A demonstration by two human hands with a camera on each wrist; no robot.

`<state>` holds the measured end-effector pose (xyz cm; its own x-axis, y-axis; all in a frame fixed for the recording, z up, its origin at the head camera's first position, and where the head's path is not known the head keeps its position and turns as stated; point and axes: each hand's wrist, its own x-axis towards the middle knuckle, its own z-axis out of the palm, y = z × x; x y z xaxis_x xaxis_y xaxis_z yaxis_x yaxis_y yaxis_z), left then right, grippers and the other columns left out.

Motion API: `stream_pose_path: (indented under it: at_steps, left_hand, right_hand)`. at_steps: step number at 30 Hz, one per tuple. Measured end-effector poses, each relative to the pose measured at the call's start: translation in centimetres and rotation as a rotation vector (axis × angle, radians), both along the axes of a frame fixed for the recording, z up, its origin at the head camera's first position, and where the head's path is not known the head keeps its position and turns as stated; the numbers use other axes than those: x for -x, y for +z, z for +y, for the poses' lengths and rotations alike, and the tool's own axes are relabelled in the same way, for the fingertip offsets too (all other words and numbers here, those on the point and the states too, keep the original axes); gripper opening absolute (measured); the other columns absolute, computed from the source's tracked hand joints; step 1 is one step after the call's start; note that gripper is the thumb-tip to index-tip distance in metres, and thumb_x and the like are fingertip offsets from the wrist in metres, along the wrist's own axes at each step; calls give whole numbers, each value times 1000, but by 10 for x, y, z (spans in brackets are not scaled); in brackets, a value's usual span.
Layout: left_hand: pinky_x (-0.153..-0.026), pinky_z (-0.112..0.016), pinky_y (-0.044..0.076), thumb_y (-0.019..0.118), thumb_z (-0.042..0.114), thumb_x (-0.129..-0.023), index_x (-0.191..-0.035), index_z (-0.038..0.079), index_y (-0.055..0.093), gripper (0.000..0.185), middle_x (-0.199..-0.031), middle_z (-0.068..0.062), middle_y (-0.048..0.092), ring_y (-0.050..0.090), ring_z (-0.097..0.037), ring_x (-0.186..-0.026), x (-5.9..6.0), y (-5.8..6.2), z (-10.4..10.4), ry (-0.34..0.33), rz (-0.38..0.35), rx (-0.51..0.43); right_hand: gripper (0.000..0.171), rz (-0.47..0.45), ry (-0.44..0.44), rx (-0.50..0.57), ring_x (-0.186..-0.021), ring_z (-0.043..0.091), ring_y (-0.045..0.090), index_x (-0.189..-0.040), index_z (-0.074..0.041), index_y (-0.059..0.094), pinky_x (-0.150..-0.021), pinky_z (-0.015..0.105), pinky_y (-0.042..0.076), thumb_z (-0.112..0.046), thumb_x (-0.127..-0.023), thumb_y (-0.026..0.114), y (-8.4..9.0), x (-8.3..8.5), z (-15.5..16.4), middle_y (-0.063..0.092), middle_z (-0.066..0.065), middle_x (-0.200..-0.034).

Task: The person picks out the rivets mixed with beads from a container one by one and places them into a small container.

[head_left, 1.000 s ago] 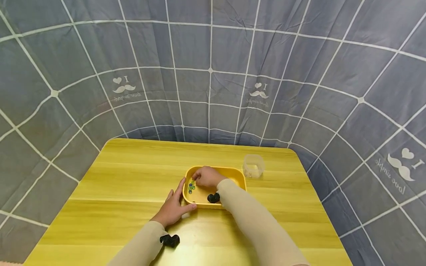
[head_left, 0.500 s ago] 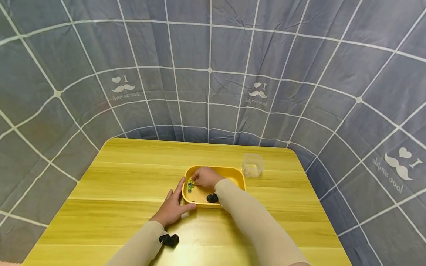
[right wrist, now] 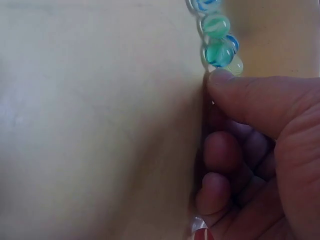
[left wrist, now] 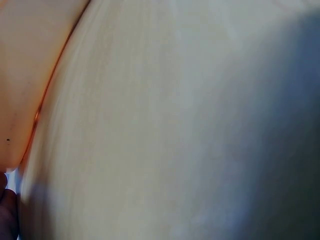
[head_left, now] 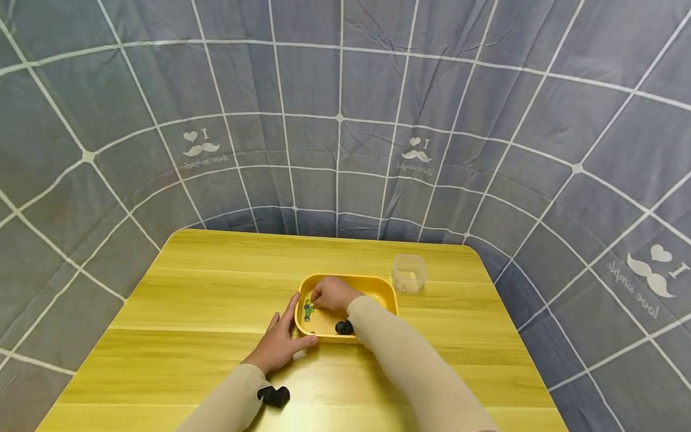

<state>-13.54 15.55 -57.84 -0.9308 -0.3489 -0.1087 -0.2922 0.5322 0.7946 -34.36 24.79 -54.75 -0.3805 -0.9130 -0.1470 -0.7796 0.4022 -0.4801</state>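
Curled fingers of the right hand [head_left: 333,294] reach into a yellow tray [head_left: 384,292], the thumb tip touching a cluster of glass marbles [head_left: 308,309] at the tray's left end; the wrist view shows a marble [right wrist: 199,226] tucked under the curled fingers [right wrist: 220,150], which appear to grip it. Behind, a grey checked curtain [head_left: 345,120] surrounds a yellow wooden table [head_left: 205,288], where the tray sits near the middle. Flat and relaxed, the left hand [head_left: 281,342] rests on the table with thumb and fingers bracing the tray's near-left corner. A clear plastic cup [head_left: 409,273] stands just beyond the tray's right end. Green and blue marbles [right wrist: 217,37] lie in a row against the tray floor.
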Motion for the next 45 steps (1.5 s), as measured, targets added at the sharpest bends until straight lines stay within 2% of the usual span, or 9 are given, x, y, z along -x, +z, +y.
stream_pose_path:
  at_steps: [18, 27, 30, 38, 45]
  left_hand:
    - [-120, -82, 13, 78, 65, -87, -169, 44, 2, 113, -173, -11, 28, 0, -59, -158, 3, 4, 3, 4, 0, -17]
    - [-122, -80, 10, 78, 64, -88, -170, 42, 2, 114, -173, -10, 28, -1, -58, -159, 12, 5, 9, 15, 6, -30]
    - [-121, -81, 11, 78, 63, -88, -170, 41, 2, 113, -173, -10, 29, -2, -58, -159, 14, 6, 12, 20, 7, -32]
    - [-121, -81, 11, 78, 61, -89, -170, 41, 2, 113, -173, -10, 30, -1, -58, -159, 18, 7, 14, 36, 3, -23]
    - [-122, -80, 11, 78, 62, -89, -170, 41, 3, 113, -173, -10, 31, 0, -58, -159, 20, 11, 18, 43, -3, -32]
  right_hand:
    - [12, -3, 46, 17, -71, 3, 56, -84, -20, 82, -71, 17, 48, -17, -95, 79, 0, 6, 5, 72, -14, -79]
    - [15, -109, 35, 22, -68, 5, 53, -86, -19, 78, -67, 18, 44, -17, -100, 74, 5, 16, 12, 69, -12, -79]
    - [14, -117, 50, 24, -67, 4, 52, -87, -18, 78, -67, 17, 43, -18, -100, 73, 6, 21, 13, 68, -12, -78]
    - [12, -173, 32, 32, -63, 6, 51, -88, -18, 79, -61, 19, 43, -17, -99, 75, 9, 28, 16, 68, -11, -77]
    - [13, -212, 22, 51, -58, 7, 49, -85, -13, 80, -57, 20, 40, -17, -96, 76, 16, 32, 21, 64, -8, -69]
